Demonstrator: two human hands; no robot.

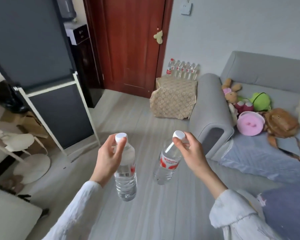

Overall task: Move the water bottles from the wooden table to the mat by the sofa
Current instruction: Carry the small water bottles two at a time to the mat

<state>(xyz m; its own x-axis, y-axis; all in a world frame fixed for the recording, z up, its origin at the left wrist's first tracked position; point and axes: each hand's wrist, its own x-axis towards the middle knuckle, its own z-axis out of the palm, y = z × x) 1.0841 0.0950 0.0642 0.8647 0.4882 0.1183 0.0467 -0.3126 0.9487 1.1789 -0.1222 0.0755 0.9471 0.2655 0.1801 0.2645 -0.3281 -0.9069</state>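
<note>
Grey plank flooring [145, 122] fills the middle of the view, with a red-brown door [128, 40] ahead and a grey sofa [213, 118] to the right. Carrying stage: two water bottles are in transit, the wooden table out of view. The left hand [107, 158] pinches the white cap of the left bottle [126, 177], thumb and fingers [123, 141] curled round it, so the bottle hangs upright below the fingers. The right hand [190, 153] pinches the cap of the right bottle [168, 163] likewise; this bottle hangs tilted, its base swung towards the left hand. Both forearms reach forward in pale sleeves, wrists raised, the bottles near each other but apart. Far beyond the fingertips, the patterned mat [173, 99] lies on the floor against the sofa's arm, with a row of bottles [184, 70] standing at its far edge by the wall. Probable next move: walk to the mat, lower both bottles upright beside that row, then release the caps.
</note>
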